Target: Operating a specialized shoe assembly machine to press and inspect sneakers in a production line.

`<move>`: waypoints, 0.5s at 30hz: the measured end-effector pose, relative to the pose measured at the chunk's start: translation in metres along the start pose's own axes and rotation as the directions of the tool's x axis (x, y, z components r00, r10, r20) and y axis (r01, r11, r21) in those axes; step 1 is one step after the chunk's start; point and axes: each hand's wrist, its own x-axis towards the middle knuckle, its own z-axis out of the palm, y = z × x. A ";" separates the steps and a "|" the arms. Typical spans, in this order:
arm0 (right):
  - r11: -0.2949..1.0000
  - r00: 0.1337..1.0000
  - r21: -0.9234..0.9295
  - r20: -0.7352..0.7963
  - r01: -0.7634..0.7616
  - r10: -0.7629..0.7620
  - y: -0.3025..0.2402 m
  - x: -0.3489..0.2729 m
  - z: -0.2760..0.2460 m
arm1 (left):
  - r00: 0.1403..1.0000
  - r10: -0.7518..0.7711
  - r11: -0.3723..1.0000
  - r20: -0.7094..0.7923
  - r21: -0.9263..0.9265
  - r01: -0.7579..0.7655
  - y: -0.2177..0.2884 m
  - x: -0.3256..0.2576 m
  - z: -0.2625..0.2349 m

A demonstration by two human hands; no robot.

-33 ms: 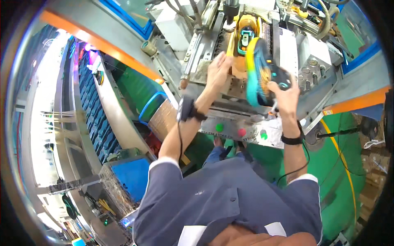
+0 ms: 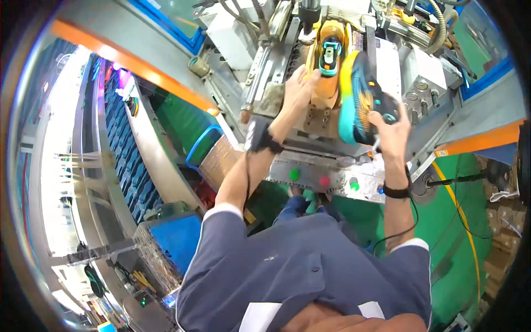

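My right hand has its fingers clenched around a teal, rubbery-soled shoe, right of the metal press. My left hand lies flat, fingers released, against the orange shoe mounted there.

A turquoise sports shoe with a yellow-edged, dark patterned sole is tilted sole-outward, just right of an orange shoe with a turquoise insert mounted on the grey press machine.

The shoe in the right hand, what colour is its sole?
Turquoise sole with a yellow edge, seen in the head view.
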 end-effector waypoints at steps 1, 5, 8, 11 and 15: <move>0.998 0.999 -0.053 -0.034 0.022 -0.024 0.000 0.008 -0.007 | 0.999 0.041 0.995 0.011 0.086 -0.041 -0.023 0.035 0.006; 0.992 0.981 -0.124 -0.193 -0.008 -0.016 -0.005 0.026 -0.035 | 0.998 0.005 0.866 -0.069 0.499 0.030 -0.096 0.137 0.044; 0.978 0.966 -0.209 -0.259 -0.026 -0.030 0.000 0.034 -0.047 | 0.966 0.213 0.629 -0.145 0.777 -0.022 -0.120 0.160 0.072; 0.938 0.960 -0.345 -0.272 -0.035 -0.063 0.004 0.057 -0.045 | 0.986 0.061 0.659 -0.153 0.748 0.075 -0.133 0.176 0.065; 0.911 0.969 -0.413 -0.232 -0.021 -0.083 0.018 0.131 -0.029 | 0.973 -0.213 0.958 -0.088 0.176 0.225 -0.065 0.133 0.039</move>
